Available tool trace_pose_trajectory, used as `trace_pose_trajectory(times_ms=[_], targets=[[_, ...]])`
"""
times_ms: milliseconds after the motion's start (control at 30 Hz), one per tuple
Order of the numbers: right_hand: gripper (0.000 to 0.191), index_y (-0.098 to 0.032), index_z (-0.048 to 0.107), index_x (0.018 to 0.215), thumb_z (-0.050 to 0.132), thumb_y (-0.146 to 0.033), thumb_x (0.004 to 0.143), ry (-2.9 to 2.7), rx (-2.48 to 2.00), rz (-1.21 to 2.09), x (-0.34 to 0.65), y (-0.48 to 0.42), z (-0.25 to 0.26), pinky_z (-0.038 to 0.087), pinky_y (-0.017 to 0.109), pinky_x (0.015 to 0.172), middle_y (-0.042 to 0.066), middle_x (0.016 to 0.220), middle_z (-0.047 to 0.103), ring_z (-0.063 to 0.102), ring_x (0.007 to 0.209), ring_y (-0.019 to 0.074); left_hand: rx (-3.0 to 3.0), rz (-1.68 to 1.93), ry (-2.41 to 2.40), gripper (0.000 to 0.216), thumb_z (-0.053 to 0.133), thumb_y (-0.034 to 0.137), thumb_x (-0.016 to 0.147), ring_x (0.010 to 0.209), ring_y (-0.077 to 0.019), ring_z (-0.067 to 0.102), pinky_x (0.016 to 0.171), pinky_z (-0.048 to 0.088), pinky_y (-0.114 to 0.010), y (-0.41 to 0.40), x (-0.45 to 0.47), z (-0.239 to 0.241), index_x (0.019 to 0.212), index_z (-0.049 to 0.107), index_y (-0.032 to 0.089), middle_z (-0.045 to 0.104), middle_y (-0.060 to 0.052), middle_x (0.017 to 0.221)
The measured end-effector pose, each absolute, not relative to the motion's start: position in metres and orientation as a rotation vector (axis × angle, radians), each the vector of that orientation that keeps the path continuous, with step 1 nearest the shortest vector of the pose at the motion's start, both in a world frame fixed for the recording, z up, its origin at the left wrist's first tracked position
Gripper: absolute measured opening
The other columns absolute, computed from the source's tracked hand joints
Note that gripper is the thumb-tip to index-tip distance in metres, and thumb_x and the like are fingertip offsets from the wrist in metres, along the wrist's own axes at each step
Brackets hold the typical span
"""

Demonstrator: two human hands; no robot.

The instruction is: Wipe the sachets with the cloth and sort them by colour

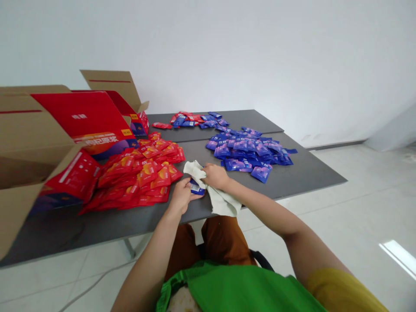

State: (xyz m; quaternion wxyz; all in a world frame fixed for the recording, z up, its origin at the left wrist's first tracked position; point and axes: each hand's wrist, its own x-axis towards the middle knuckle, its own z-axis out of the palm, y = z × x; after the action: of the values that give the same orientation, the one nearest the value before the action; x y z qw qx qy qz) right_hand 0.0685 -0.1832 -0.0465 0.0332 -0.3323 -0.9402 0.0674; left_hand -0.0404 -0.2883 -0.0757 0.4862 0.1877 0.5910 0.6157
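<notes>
Near the table's front edge, my left hand (181, 196) grips a blue sachet (196, 188) by its left side. A whitish cloth (224, 202) is bunched in my right hand (216, 176), whose fingers are closed around it. One end of the cloth lies against the sachet and hides part of it; the other end hangs toward the table edge. To the left of my hands spreads a heap of red sachets (146, 173). A pile of blue sachets (247, 147) lies beyond my right hand.
Open cardboard boxes stand on the left: a large red one (97, 117) with raised flaps and a smaller one (140, 124) behind it. A mixed group of red and blue sachets (188, 120) lies at the back of the dark table (302, 169). A white wall (243, 52) rises behind.
</notes>
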Motion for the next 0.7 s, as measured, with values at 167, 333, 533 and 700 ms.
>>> trace_pose_trajectory(times_ms=[167, 333, 533, 700], targets=[[0.030, -0.021, 0.068, 0.106, 0.048, -0.039, 0.093, -2.913, -0.995, 0.103, 0.072, -0.194, -0.036, 0.048, 0.027, 0.074, 0.011, 0.109, 0.064, 0.065, 0.091, 0.0213, 0.406, 1.498, 1.412, 0.020, 0.052, 0.012, 0.074, 0.070, -0.0184, 0.068, 0.068, 0.060, -0.041, -0.289, -0.041, -0.072, 0.092, 0.060, 0.010, 0.068, -0.007, 0.077], [0.032, -0.024, 0.068, 0.105, 0.045, -0.043, 0.094, -3.020, -0.641, 0.140, 0.095, -0.229, -0.037, 0.048, 0.026, 0.072, 0.006, 0.110, 0.066, 0.065, 0.090, 0.0192, 0.510, 1.594, 1.404, 0.020, 0.062, 0.018, 0.059, 0.074, -0.0239, 0.068, 0.061, 0.058, -0.033, -0.287, -0.040, -0.084, 0.078, 0.062, 0.011, 0.066, -0.005, 0.068], [0.041, -0.018, 0.067, 0.108, 0.043, -0.048, 0.093, -2.901, -1.209, 0.111, 0.073, -0.194, -0.030, 0.048, 0.030, 0.081, 0.014, 0.113, 0.067, 0.065, 0.100, 0.0238, 0.438, 1.625, 1.470, 0.025, 0.051, 0.011, 0.068, 0.068, -0.0203, 0.067, 0.063, 0.060, -0.041, -0.288, -0.030, -0.079, 0.090, 0.062, 0.011, 0.067, -0.008, 0.076], [0.037, -0.018, 0.068, 0.105, 0.044, -0.043, 0.093, -2.963, -1.100, 0.100, 0.070, -0.193, -0.026, 0.049, 0.030, 0.079, 0.013, 0.109, 0.068, 0.066, 0.098, 0.0249, 0.439, 1.669, 1.388, 0.022, 0.050, 0.015, 0.070, 0.064, -0.0176, 0.066, 0.063, 0.059, -0.042, -0.293, -0.029, -0.082, 0.088, 0.061, 0.011, 0.067, -0.007, 0.078]])
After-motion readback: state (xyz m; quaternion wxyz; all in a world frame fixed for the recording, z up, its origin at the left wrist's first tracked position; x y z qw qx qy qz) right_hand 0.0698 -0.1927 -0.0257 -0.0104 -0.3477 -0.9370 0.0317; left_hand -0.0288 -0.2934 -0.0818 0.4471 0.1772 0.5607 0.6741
